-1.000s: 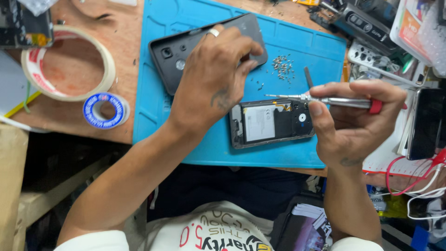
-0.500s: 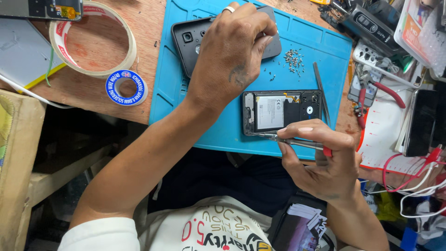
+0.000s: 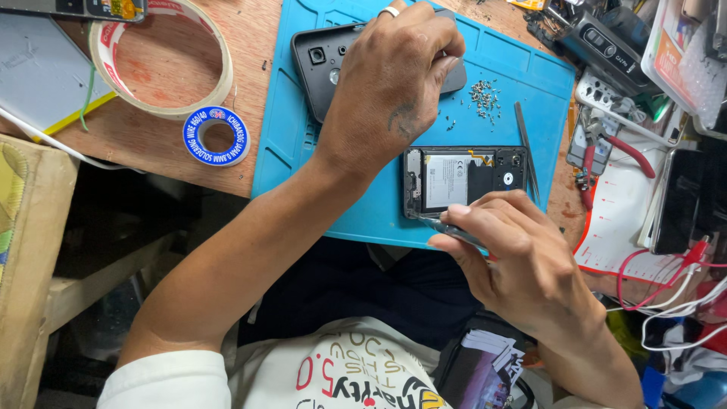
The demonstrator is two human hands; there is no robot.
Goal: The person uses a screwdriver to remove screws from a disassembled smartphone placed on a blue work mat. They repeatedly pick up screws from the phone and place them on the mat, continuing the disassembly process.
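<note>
An opened phone [image 3: 463, 180] with its battery showing lies on a blue work mat [image 3: 288, 144]. My right hand [image 3: 522, 261] grips a thin metal screwdriver [image 3: 453, 230], whose tip rests at the phone's near left corner. My left hand [image 3: 394, 76], a ring on one finger, presses down on the dark back cover [image 3: 322, 60] lying farther up the mat. A small pile of tiny screws [image 3: 485, 97] sits between the cover and the phone. Tweezers [image 3: 525, 148] lie on the mat beside the phone's right end.
A big roll of tape [image 3: 163, 57] and a small blue solder spool [image 3: 217, 136] lie on the wooden bench to the left. Red-handled pliers [image 3: 606, 148], cables, a dark device [image 3: 598, 45] and clutter crowd the right side. The bench edge runs just below the mat.
My right hand has swung from above the phone's right side down to its near edge, and the screwdriver tip now sits at the near left corner. The left hand stays on the back cover.
</note>
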